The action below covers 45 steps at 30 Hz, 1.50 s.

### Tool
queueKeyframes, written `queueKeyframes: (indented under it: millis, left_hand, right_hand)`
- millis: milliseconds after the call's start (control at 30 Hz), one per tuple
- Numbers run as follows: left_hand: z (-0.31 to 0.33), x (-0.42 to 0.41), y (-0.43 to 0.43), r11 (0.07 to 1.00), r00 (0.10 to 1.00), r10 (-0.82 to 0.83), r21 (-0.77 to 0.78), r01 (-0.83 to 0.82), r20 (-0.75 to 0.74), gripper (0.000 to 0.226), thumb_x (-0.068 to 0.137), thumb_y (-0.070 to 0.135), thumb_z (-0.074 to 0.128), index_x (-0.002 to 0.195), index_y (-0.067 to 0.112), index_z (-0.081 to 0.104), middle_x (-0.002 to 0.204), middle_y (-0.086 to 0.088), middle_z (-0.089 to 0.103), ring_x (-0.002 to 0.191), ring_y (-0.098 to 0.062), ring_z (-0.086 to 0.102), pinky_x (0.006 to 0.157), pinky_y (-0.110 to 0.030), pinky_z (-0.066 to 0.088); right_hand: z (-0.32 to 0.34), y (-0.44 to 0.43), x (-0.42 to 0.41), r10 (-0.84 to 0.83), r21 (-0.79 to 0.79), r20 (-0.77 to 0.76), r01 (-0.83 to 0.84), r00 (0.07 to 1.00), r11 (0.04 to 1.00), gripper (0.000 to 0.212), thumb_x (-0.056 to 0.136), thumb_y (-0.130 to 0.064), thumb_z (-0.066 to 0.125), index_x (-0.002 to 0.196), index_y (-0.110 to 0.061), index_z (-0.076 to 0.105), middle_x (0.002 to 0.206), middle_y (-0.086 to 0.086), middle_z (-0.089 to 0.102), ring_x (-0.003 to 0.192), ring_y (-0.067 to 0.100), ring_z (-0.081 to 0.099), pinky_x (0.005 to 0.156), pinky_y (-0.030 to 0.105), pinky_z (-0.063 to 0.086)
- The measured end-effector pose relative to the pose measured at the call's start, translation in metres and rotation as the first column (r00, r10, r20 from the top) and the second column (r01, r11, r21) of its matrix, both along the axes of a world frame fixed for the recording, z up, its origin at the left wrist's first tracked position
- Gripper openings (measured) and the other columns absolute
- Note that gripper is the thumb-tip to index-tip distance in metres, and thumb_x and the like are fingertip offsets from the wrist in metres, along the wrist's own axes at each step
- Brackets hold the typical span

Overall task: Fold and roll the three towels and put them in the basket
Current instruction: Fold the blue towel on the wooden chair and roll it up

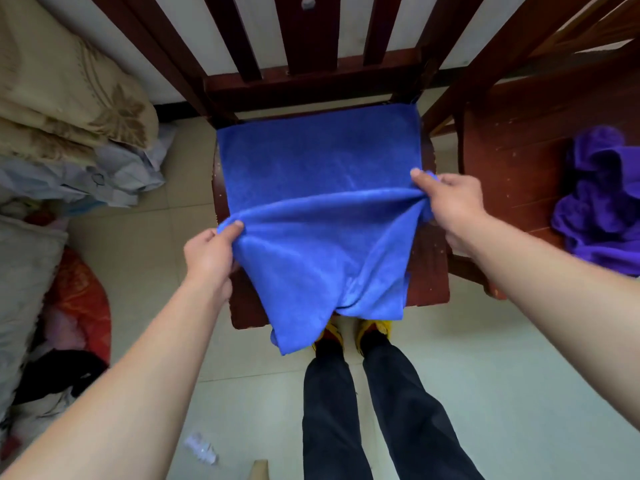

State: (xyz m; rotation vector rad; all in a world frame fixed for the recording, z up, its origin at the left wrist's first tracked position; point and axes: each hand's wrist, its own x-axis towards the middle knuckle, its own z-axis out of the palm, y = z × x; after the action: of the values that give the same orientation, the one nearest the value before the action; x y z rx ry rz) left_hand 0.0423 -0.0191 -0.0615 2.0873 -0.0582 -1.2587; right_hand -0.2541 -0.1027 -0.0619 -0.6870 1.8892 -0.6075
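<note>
No writing shows. A soft blue towel [318, 174] covers the dark wooden chair [429, 271] at centre frame; the left hand [211, 252] and right hand [450, 199] pinch its raised fold. A crumpled purple towel [602, 202] lies at right.

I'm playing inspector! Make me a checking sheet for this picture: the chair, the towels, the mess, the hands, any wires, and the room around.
Surface: wooden chair seat, mostly covered by the blue towel.
Job's things: blue towel's near part is lifted into a fold and hangs over the seat's front edge; purple towel lies crumpled on the second chair at right.
Clutter: plastic bottle on the floor.
Grippers: left hand pinches the blue towel's left edge; right hand pinches its right edge.
Cables: nothing seen.
Surroundings: tiled floor; piled bedding at left.
</note>
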Motion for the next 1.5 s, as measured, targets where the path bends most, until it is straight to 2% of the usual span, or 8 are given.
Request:
queueKeyframes:
  millis: [133, 267, 467, 867, 1100, 1233, 1400, 1500]
  left_hand:
    - [-0.017, 0.009, -0.019, 0.998, 0.999, -0.046, 0.039, 0.045, 0.002, 0.015, 0.087, 0.026, 0.067, 0.090, 0.019, 0.055, 0.087, -0.004, 0.061, 0.073, -0.017, 0.057, 0.056, -0.023, 0.044]
    - [-0.034, -0.004, 0.016, 0.993, 0.991, -0.050, 0.116, 0.036, 0.127, 0.038, 0.074, 0.029, 0.080, 0.096, 0.015, 0.052, 0.091, -0.008, 0.060, 0.077, -0.017, 0.053, 0.061, -0.026, 0.042]
    - [-0.040, -0.056, 0.107, 0.929, 0.976, -0.194, 0.337, 0.150, 0.099, 0.037, 0.067, 0.026, 0.084, 0.067, 0.014, 0.049, 0.068, -0.004, 0.060, 0.063, -0.026, 0.056, 0.061, -0.031, 0.048]
    - [-0.013, 0.003, 0.016, 1.000, 0.996, -0.025, 0.020, 0.023, 0.089, 0.035, 0.083, 0.019, 0.071, 0.063, 0.019, 0.042, 0.061, -0.004, 0.045, 0.057, -0.018, 0.040, 0.054, -0.028, 0.037]
    - [-0.014, -0.023, 0.039, 0.979, 0.999, -0.036, 0.199, 0.040, -0.021, 0.039, 0.075, 0.039, 0.079, 0.086, 0.012, 0.053, 0.069, -0.005, 0.057, 0.057, -0.017, 0.049, 0.051, -0.027, 0.038]
    - [-0.025, -0.065, 0.075, 0.936, 0.984, -0.044, 0.336, 0.100, -0.171, 0.033, 0.074, 0.031, 0.080, 0.084, 0.008, 0.059, 0.076, -0.010, 0.065, 0.066, -0.022, 0.061, 0.055, -0.029, 0.044]
    - [-0.043, -0.065, 0.066, 0.933, 0.999, 0.026, 0.361, -0.018, -0.018, 0.010, 0.073, 0.013, 0.073, 0.074, 0.010, 0.064, 0.076, -0.012, 0.067, 0.056, -0.022, 0.053, 0.055, -0.028, 0.047]
    - [-0.031, -0.059, 0.059, 0.970, 0.997, 0.070, 0.230, -0.076, 0.032, 0.031, 0.076, 0.015, 0.065, 0.058, 0.016, 0.040, 0.062, -0.005, 0.046, 0.051, -0.020, 0.034, 0.049, -0.026, 0.034]
  right_hand:
    - [-0.004, -0.016, 0.004, 0.054, 0.124, 0.056, -0.061, 0.997, 0.990, 0.025, 0.085, -0.038, 0.070, 0.075, -0.022, 0.055, 0.084, 0.005, 0.062, 0.064, 0.014, 0.056, 0.040, 0.014, 0.039]
    - [-0.025, 0.038, 0.001, 0.141, 0.237, -0.023, -0.132, 0.990, 0.963, 0.028, 0.075, -0.030, 0.081, 0.079, -0.023, 0.053, 0.099, 0.005, 0.067, 0.080, 0.018, 0.061, 0.060, 0.025, 0.048]
    - [-0.036, 0.112, 0.007, 0.482, 0.461, -0.154, -0.369, 0.862, 0.807, 0.029, 0.073, -0.035, 0.077, 0.068, -0.015, 0.057, 0.067, -0.004, 0.062, 0.063, 0.020, 0.058, 0.059, 0.032, 0.045]
    - [-0.013, 0.045, -0.016, 0.133, 0.090, -0.322, -0.110, 0.937, 0.990, 0.025, 0.085, -0.035, 0.061, 0.069, -0.016, 0.059, 0.066, -0.001, 0.057, 0.074, 0.025, 0.057, 0.069, 0.035, 0.046]
    - [-0.022, 0.057, -0.011, 0.103, 0.133, -0.355, -0.058, 0.929, 0.989, 0.030, 0.083, -0.020, 0.057, 0.112, -0.022, 0.063, 0.094, -0.006, 0.063, 0.091, 0.018, 0.060, 0.087, 0.030, 0.047]
    - [-0.037, 0.082, -0.001, 0.032, 0.157, -0.276, 0.012, 0.961, 0.988, 0.030, 0.074, -0.030, 0.078, 0.100, -0.020, 0.065, 0.076, -0.010, 0.064, 0.079, 0.016, 0.062, 0.079, 0.031, 0.050]
    - [-0.034, 0.079, 0.007, -0.014, -0.014, -0.335, 0.010, 0.942, 1.000, 0.019, 0.077, -0.032, 0.072, 0.066, -0.020, 0.063, 0.061, -0.010, 0.057, 0.063, 0.014, 0.053, 0.066, 0.028, 0.044]
    - [-0.013, 0.072, 0.006, -0.074, -0.161, -0.363, 0.016, 0.929, 0.987, 0.025, 0.083, -0.034, 0.064, 0.064, -0.020, 0.055, 0.057, -0.008, 0.050, 0.063, 0.015, 0.049, 0.064, 0.029, 0.040]
